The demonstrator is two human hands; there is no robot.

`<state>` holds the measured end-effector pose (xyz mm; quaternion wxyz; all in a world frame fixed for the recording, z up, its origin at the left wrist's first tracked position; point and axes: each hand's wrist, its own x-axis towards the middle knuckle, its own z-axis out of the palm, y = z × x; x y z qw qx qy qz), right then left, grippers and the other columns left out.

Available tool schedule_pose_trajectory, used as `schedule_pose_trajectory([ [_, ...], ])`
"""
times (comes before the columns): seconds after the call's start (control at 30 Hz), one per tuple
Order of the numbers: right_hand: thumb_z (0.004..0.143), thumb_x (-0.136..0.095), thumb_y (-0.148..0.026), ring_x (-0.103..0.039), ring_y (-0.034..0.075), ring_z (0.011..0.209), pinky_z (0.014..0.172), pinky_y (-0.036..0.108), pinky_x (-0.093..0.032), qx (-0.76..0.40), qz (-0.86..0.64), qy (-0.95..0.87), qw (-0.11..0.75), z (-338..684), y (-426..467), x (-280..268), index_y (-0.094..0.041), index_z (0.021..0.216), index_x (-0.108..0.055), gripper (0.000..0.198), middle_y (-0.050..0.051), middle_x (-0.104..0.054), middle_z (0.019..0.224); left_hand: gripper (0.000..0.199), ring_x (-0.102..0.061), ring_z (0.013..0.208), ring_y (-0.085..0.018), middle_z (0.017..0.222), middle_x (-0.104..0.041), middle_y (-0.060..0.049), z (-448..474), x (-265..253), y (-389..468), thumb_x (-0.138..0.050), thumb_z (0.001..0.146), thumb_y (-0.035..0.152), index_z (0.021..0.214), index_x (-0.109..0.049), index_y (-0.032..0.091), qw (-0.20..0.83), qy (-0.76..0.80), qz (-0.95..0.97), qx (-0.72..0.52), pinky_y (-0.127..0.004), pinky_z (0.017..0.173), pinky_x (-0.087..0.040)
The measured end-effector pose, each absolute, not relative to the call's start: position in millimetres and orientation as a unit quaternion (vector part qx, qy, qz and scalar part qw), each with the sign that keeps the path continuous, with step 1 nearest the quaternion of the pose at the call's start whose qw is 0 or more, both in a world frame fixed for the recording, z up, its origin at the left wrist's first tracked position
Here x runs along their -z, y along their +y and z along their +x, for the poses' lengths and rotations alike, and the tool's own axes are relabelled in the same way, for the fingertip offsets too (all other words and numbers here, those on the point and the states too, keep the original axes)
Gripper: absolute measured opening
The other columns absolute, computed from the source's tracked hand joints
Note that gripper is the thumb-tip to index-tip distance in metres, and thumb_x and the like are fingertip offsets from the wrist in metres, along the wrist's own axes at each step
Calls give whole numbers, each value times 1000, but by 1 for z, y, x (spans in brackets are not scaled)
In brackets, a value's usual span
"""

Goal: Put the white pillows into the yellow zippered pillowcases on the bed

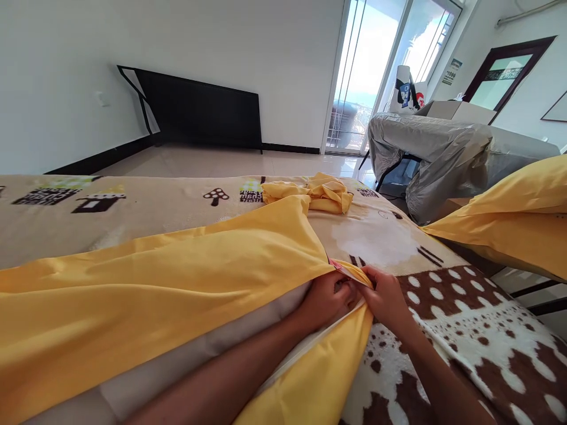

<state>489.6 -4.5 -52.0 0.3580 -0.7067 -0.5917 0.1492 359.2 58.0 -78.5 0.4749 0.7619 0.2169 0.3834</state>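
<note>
A long yellow pillowcase (199, 277) lies across the bed with its side gaping, showing a pale grey-white layer within. My left forearm lies along this gap. My left hand (330, 298) is closed at the far corner, its curled fingers on the fabric and partly hidden. Beside it, my right hand (386, 296) pinches the yellow edge between thumb and fingers. A small pink patterned patch (336, 265) shows at that corner. The lower yellow flap (319, 372) hangs toward me beneath both hands.
A crumpled yellow cloth (328, 192) rests on the beige and brown patterned blanket (163, 218). At right is a yellow pillow (509, 218). Beyond stand a plastic-covered table (452, 141) and a cardboard box (460, 112). A black panel (199, 112) leans against the wall.
</note>
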Motion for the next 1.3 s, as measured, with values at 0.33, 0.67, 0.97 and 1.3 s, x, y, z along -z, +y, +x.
schedule_pose_trajectory([
  [0.33, 74, -55, -43, -54, 17, 66, 57, 24, -40, -354, -623, -550, 429, 484, -1, 57, -14, 80, -61, 30, 3, -62, 69, 25, -59, 90, -21, 92, -68, -7, 361, 84, 57, -51, 67, 4, 86, -64, 13, 486, 277, 720, -411, -32, 83, -45],
  [0.67, 76, -53, -35, -44, 13, 58, 55, 24, -33, -215, -678, -618, 335, 491, -9, 53, -16, 70, -60, 22, 0, -53, 60, 14, -64, 83, -20, 86, -71, -7, 364, 80, 56, -58, 68, 14, 80, -64, 13, 638, 260, 580, -435, -31, 80, -49],
  [0.97, 78, -56, -46, -47, 12, 63, 54, 21, -36, -367, -601, -581, 408, 486, -12, 45, -13, 84, -61, 33, 0, -56, 71, 31, -65, 84, -19, 90, -72, -5, 362, 85, 61, -53, 60, 3, 85, -67, 13, 654, 208, 621, -378, -32, 81, -51],
  [1.3, 70, -61, -58, -61, 20, 81, 64, 26, -49, -316, -670, -481, 468, 550, -3, 49, -15, 96, -63, 50, 11, -65, 92, 29, -67, 85, -23, 87, -72, -10, 366, 83, 59, -77, 60, 28, 81, -64, 13, 678, 267, 558, -398, -36, 81, -52],
])
